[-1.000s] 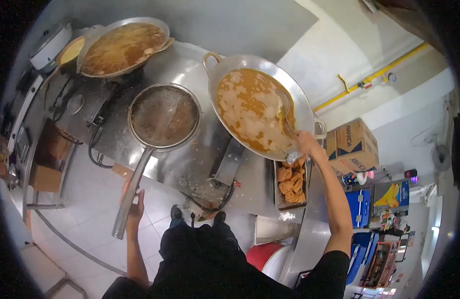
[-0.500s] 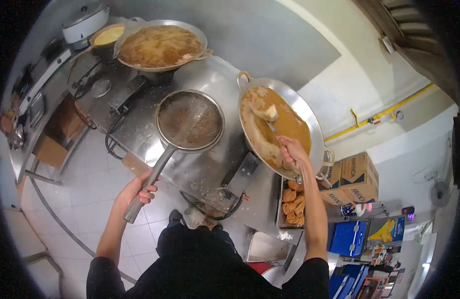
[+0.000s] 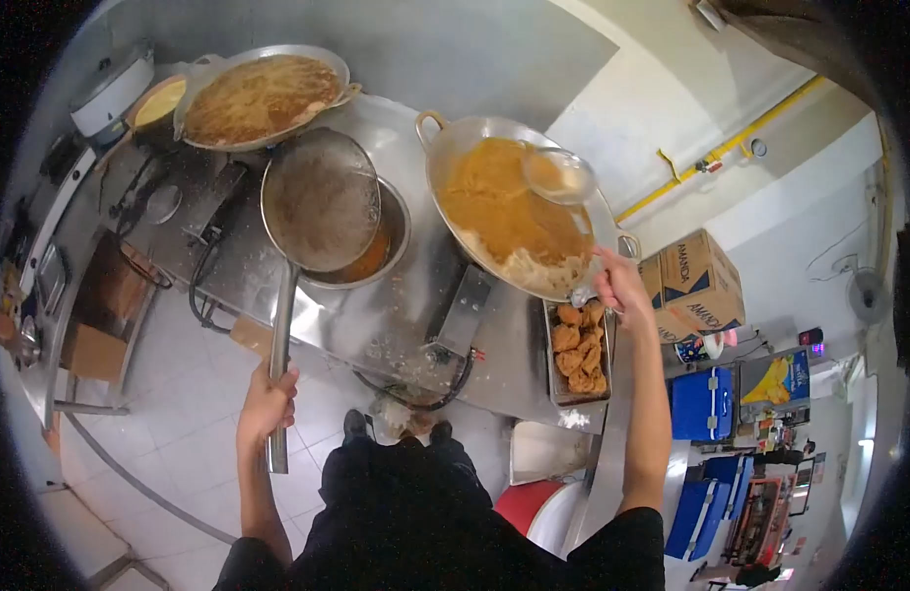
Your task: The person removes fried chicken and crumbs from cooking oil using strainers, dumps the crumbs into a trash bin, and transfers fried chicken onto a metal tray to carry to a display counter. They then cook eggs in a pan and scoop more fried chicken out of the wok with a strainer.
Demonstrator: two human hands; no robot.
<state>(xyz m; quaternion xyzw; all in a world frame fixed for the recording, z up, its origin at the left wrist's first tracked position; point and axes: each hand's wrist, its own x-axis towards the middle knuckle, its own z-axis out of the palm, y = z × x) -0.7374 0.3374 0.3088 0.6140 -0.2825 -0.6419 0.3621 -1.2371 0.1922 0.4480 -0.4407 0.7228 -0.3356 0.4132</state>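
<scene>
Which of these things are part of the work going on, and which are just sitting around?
Likely in use:
- strainer, held by the left hand
- pot beneath it
- round-headed utensil, in the right hand
- nearer wok

Seemingly just there:
- cardboard box
- blue cases
- fan

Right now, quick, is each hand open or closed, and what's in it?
Left hand: closed, holding the big strainer by its handle.
Right hand: closed, holding a round scoop over the wok.
</scene>
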